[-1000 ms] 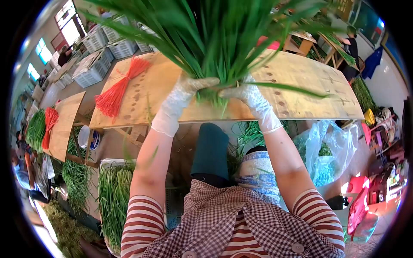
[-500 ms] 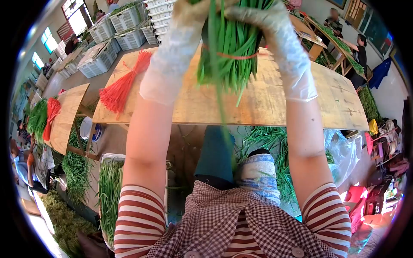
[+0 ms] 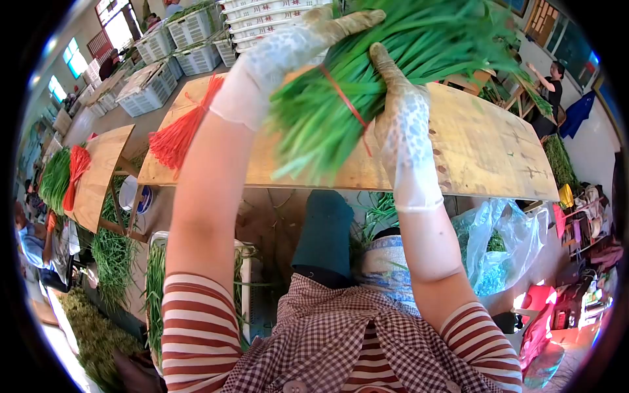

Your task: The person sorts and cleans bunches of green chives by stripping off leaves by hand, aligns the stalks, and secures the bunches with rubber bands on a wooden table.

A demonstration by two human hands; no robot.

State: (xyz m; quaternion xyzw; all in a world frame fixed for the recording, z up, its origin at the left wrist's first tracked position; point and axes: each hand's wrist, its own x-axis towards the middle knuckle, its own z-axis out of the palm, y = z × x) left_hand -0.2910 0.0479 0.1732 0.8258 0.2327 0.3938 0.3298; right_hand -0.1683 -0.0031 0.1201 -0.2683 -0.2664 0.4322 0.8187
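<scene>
A thick bundle of long green leaves, apparently garlic chives [image 3: 419, 49], is held up at a slant over the wooden table, blurred by motion. A red tie [image 3: 344, 98] circles it near the lower left end, with one tail hanging loose. My left hand [image 3: 321, 33], in a stained glove, grips its upper left side. My right hand [image 3: 398, 92], gloved too, holds it from below and the right, thumb pointing up along the leaves. Some fingers of both hands are hidden by the bundle. A fan of red ties [image 3: 180, 134] lies at the table's left.
The wooden table [image 3: 485, 150] spans the front. White crates [image 3: 147, 92] stand behind at left, with a stack of white trays [image 3: 262, 19] beside them. Greens fill a crate [image 3: 246, 288] near my legs. A plastic bag [image 3: 517, 229] lies at right. Other people work in the background.
The bundle has swung from upright to slanted, its tied end now lower left and its leaves spread to the upper right. My right hand has come lower and left.
</scene>
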